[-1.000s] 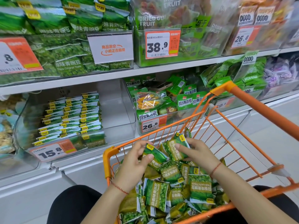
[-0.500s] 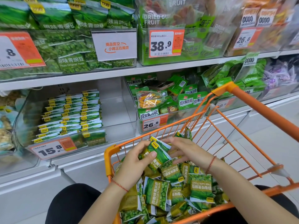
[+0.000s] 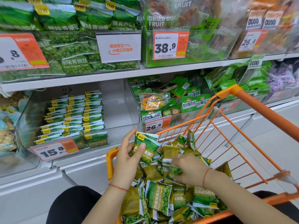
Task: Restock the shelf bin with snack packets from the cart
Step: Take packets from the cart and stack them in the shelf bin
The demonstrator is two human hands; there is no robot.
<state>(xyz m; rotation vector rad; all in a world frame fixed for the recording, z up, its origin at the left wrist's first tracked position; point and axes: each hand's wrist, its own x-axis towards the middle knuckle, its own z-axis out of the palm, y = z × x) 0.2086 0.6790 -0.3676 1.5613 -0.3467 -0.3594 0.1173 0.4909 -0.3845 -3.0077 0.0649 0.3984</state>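
The left hand grips a small stack of green pea packets above the orange cart. The right hand curls round another packet in the cart's pile (the clear shelf bin sits up left, part-filled).

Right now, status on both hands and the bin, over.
Left hand holds a packet stack. Right hand digs among cart packets. Shelf bin half filled, nothing blocking.

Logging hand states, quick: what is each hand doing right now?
Left hand: holding a small stack of pea packets.
Right hand: fingers curled on a packet in the cart.
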